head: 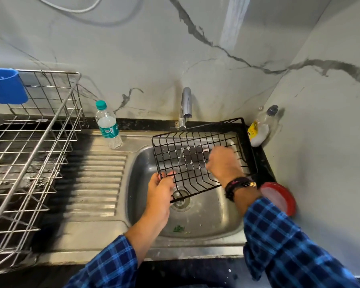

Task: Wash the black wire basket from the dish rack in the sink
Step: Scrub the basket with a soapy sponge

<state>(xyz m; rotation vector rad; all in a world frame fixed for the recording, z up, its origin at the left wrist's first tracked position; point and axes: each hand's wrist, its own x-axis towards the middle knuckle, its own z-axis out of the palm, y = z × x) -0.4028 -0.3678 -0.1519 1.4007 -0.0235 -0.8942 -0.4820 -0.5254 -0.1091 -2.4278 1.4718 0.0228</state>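
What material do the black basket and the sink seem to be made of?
The black wire basket looks like metal wire with a black coating: thin rigid rods, matte dark surface. The sink looks like stainless steel with a brushed finish: grey, with dull reflections and a pressed ribbed drainboard.

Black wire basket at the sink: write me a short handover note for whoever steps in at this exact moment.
Left hand: grips the near-left corner of the black wire basket, held tilted over the sink.
Right hand: inside the basket, against its wires; motion-blurred, any scrubber hidden.
Tap runs onto the basket.
Done: basket out of the dish rack, washing under way.
Left: finish washing and rinsing.
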